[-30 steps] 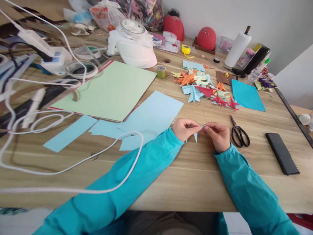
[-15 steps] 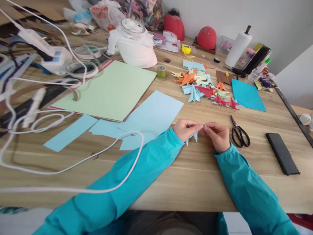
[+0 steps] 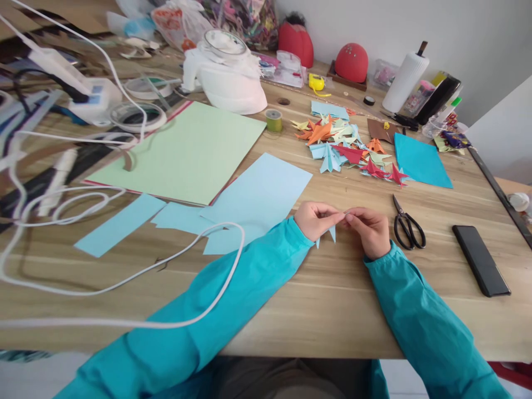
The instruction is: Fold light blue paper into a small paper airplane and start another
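Observation:
Pinched between the fingers of my left hand (image 3: 315, 220) is a small folded light blue paper piece (image 3: 332, 233); two of its points hang below the fingers. My right hand (image 3: 369, 228) is closed in a pinch at the same piece, its fingertips against those of my left. Most of the folded paper is hidden behind the fingers. Black-handled scissors (image 3: 407, 224) lie just right of my right hand. Left of my hands are a large light blue paper sheet (image 3: 264, 185) and a cut blue strip (image 3: 120, 224).
Beyond my hands lies a pile of colourful folded paper pieces (image 3: 351, 154) beside a bright blue square (image 3: 421, 160). A phone (image 3: 481, 260) rests at right. Green sheets (image 3: 183, 155), a thread spool (image 3: 274, 120) and a white cable (image 3: 199, 318) crossing over my left sleeve are also there.
My hands stay in nearly the same place. The fingertips have come slightly closer together, and less of the folded blue paper shows below them.

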{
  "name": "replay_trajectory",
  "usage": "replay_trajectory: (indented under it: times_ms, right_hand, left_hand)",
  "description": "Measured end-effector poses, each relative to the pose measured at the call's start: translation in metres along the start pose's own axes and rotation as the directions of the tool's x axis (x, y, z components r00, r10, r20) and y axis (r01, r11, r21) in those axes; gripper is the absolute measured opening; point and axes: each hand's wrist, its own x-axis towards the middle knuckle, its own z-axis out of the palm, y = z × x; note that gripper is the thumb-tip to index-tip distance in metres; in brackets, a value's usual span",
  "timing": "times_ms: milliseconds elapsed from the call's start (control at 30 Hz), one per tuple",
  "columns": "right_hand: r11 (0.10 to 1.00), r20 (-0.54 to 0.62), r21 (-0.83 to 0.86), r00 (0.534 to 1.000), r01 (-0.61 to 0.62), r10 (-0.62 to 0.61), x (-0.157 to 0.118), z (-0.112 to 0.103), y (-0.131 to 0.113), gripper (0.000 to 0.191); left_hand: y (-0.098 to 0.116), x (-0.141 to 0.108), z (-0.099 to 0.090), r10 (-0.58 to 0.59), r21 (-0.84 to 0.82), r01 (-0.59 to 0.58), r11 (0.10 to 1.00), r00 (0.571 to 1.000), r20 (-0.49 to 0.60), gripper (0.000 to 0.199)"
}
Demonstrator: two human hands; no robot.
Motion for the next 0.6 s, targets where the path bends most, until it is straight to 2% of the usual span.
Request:
replay_trajectory:
  times_ms: [167, 367, 600]
  right_hand:
    - [1.0, 0.015, 0.017, 1.0, 0.002, -0.002, 0.0003, -0.0007, -0.0004, 0.017]
    - [1.0, 0.005, 0.008, 1.0, -0.026, 0.026, 0.0008, -0.0015, 0.0029, 0.023]
    - [0.997, 0.001, -0.074, 1.0, 0.002, -0.002, 0.0012, -0.0011, 0.0008, 0.026]
  left_hand:
    - [-0.0004, -0.001, -0.0001, 0.019, 0.036, -0.019, 0.999, 1.0, -0.001, 0.019]
    - [-0.0005, -0.0026, 0.0014, 0.034, 0.078, -0.029, 0.997, 0.998, -0.058, 0.021]
    - [-0.0021, -0.0031, 0.0016, 0.05, 0.096, -0.047, 0.994, 0.999, -0.022, 0.02]
